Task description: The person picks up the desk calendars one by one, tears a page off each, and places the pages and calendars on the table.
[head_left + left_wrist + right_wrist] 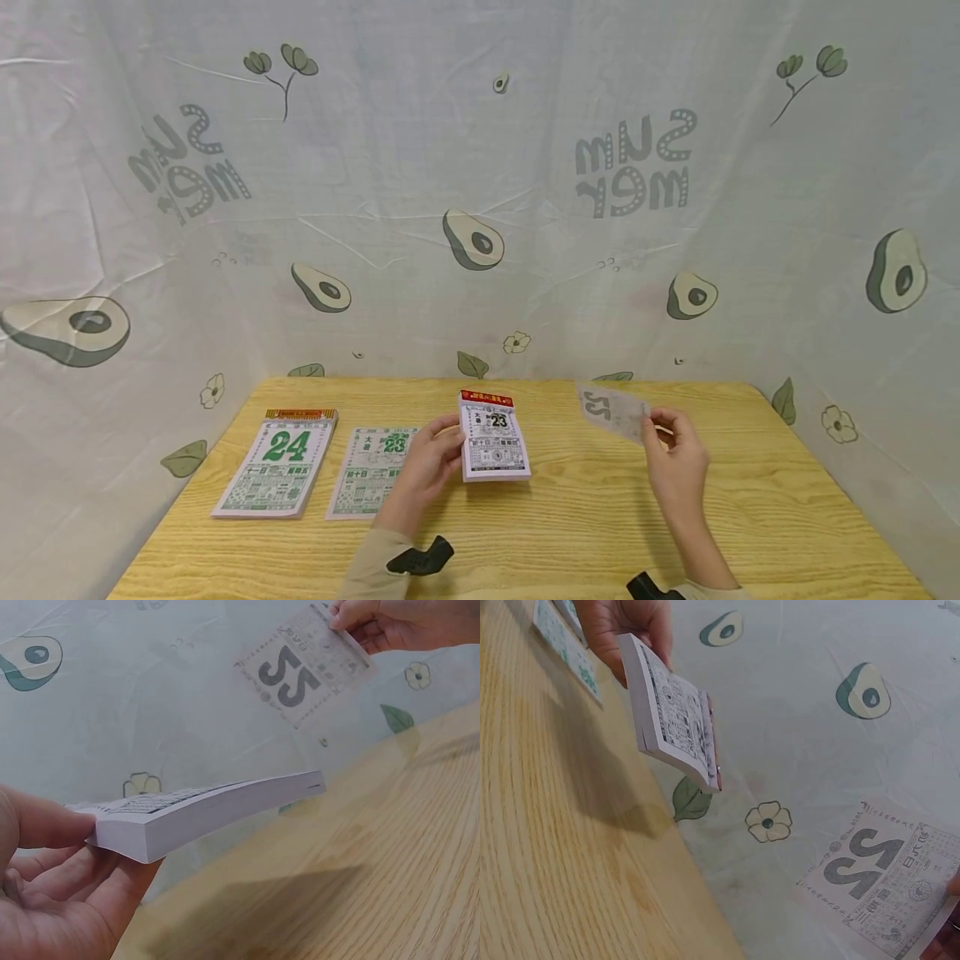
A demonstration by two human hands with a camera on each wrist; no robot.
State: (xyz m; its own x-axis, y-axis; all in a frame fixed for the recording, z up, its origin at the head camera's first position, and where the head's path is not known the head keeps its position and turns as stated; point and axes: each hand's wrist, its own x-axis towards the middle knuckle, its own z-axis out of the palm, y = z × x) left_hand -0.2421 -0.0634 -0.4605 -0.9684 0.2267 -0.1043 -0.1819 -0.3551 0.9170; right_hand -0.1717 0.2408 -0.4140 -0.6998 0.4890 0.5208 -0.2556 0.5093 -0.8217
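Observation:
My left hand (431, 458) grips the left side of a small tear-off calendar (495, 450), which shows a black 23 below a red header. In the left wrist view the thumb lies on top of the calendar block (217, 821) and the fingers are underneath; it is held above the table, its shadow below. Off to the right, my right hand (678, 458) pinches a loose thin calendar page (611, 411) by one edge between thumb and fingers. A mirrored black 22 shows through that page (885, 877) in the right wrist view.
A larger tear-off calendar (277, 467) with a green 24 lies at the table's left. Beside it is a loose page (363, 479) with a green 23, partly covered by my left arm. A patterned white curtain (390, 167) hangs behind the wooden table (570, 533).

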